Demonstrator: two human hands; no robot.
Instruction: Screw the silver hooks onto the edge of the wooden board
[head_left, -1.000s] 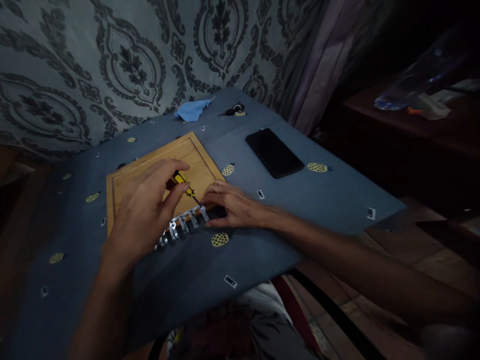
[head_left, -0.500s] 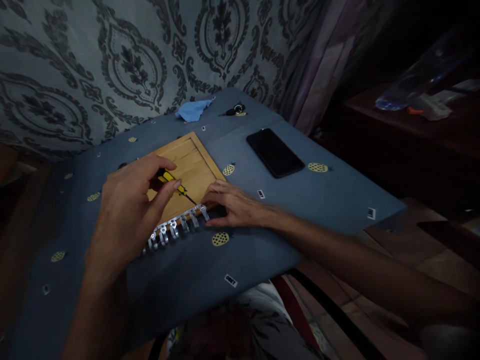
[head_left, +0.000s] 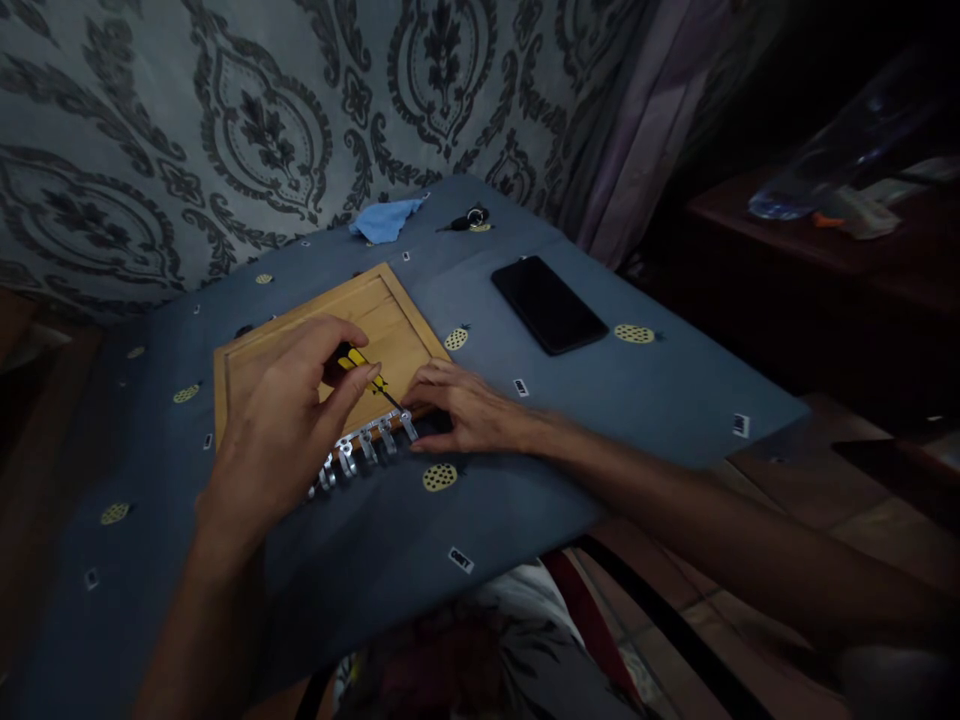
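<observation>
A small wooden panel (head_left: 375, 310) lies on a blue patterned cloth. Several silver metal brackets (head_left: 366, 446) line its near edge. My left hand (head_left: 285, 430) pinches a yellow-and-black screwdriver (head_left: 361, 368), its tip pointing down at the rightmost bracket. My right hand (head_left: 465, 405) rests on the panel's near right corner, fingers curled and pressed against the panel edge beside that bracket.
A black phone (head_left: 549, 303) lies face up to the right of the panel. A blue rag (head_left: 386, 219) and a bunch of keys (head_left: 469, 218) sit at the far edge by the patterned wall. A dark side table (head_left: 840, 235) with clutter stands at right.
My left hand swung left with the screwdriver, then came back right toward the bracket. My right hand stayed put on the panel corner.
</observation>
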